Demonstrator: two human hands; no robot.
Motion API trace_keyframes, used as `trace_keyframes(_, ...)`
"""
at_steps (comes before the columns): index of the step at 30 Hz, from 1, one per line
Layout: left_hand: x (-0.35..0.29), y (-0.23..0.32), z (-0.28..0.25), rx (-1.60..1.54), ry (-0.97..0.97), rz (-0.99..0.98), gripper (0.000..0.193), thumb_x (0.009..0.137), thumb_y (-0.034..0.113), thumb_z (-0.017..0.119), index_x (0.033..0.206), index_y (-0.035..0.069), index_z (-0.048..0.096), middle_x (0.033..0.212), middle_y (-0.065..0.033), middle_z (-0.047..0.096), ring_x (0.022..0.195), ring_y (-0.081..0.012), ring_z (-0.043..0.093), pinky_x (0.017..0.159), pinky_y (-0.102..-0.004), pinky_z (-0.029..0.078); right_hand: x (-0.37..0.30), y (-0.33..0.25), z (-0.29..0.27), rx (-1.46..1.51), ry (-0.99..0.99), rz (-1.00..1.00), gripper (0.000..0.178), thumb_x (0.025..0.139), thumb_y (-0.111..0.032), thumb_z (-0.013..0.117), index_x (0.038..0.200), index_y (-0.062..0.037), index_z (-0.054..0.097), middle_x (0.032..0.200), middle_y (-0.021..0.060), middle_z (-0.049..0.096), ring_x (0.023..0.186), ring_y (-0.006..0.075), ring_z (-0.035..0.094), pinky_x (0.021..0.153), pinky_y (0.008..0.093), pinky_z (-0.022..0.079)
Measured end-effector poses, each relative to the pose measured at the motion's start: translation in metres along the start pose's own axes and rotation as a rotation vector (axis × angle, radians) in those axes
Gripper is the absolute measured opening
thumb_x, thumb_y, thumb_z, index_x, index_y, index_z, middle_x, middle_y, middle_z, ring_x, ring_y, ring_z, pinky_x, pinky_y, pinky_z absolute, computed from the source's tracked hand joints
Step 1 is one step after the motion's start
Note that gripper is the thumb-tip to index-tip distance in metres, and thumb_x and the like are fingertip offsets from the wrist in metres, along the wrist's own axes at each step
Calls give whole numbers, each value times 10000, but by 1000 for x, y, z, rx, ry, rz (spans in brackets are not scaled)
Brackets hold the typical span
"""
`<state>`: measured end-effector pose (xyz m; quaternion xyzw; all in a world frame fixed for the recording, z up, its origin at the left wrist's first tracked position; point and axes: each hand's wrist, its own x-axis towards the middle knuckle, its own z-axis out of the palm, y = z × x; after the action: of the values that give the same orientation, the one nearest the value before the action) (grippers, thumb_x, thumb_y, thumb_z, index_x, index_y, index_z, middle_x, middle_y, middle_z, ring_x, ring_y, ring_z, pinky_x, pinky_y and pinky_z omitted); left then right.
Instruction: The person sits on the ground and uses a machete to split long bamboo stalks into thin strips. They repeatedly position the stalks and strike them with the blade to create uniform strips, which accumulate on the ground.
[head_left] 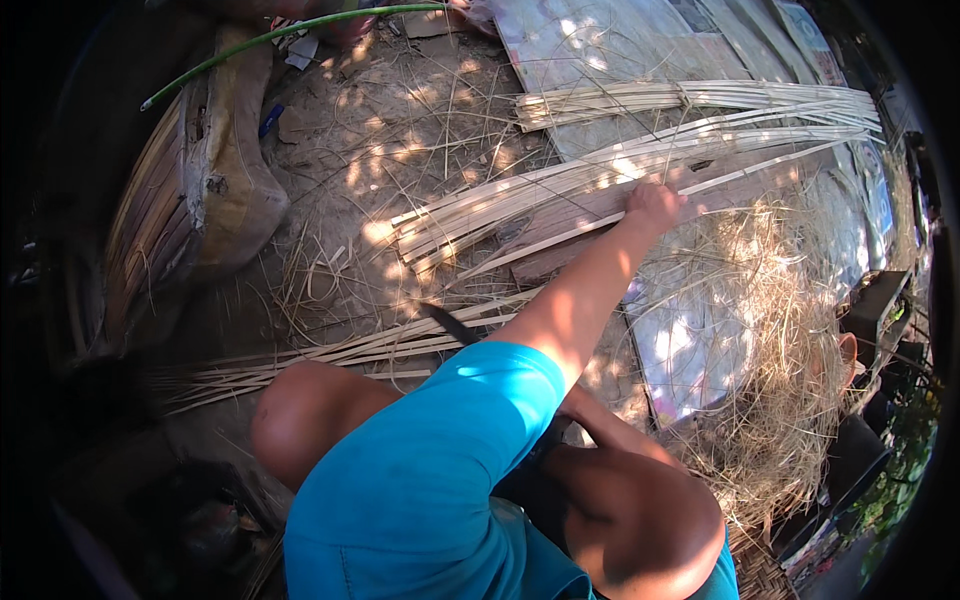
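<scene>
My left hand (655,205), on the arm in the blue sleeve, reaches across to the far right. Its fingers are curled at a long, thin bamboo strip (560,235) slanting over a wooden board (545,262). Just beyond it lies a bundle of pale bamboo strips (480,210), with a second bundle (700,93) farther off. A dark blade (450,325) juts out past the left sleeve; its handle is hidden. My right hand does not show, covered by the left arm and sleeve.
More loose strips (380,345) lie near my left knee. A heap of fine shavings (780,330) covers part of a printed sheet (690,345) at right. A large curved wooden piece (225,180) and a green stalk (290,32) are at far left.
</scene>
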<state>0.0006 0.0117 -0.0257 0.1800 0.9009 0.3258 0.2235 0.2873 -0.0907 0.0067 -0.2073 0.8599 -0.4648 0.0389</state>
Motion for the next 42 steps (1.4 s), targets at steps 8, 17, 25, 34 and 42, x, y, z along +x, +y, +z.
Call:
trace_keyframes(8,-39,-37,-102,514,-111,484,526,1020,474,538,1205,-9,630,1174,-239,602,1125,-388,608,923,-476,531,9,52,-71,165,206,722,547,920,-170,646,1396,-27,417,1078,242,639,963,398,676,740,501,560)
trace_keyframes(17,-245,-194,-143,-243,-566,-203,467,1080,421,468,983,4,653,820,-88,692,770,-191,648,743,-380,526,18,63,-129,-387,133,873,455,1053,-361,482,1409,-92,396,1132,321,598,1019,490,652,844,565,554)
trace_keyframes(25,-313,-242,-121,-140,-71,4,364,1081,340,479,980,33,646,835,-190,660,748,-306,625,737,-404,503,31,94,-135,-489,187,701,425,1059,-434,470,1369,-144,497,875,255,671,846,473,681,766,536,554)
trace_keyframes(34,-327,-262,-117,3,-30,-8,315,1042,351,497,1049,64,625,831,-234,681,839,-459,673,736,-534,521,14,111,-167,-481,388,714,329,1047,-385,513,1153,-83,588,762,261,661,776,462,673,700,565,528)
trace_keyframes(42,-318,-240,-100,438,215,262,276,1041,322,527,904,89,579,596,-203,631,566,-413,660,525,-515,541,-11,122,-166,-534,512,778,361,1056,-421,484,1164,-95,598,785,244,668,747,453,685,679,567,543)
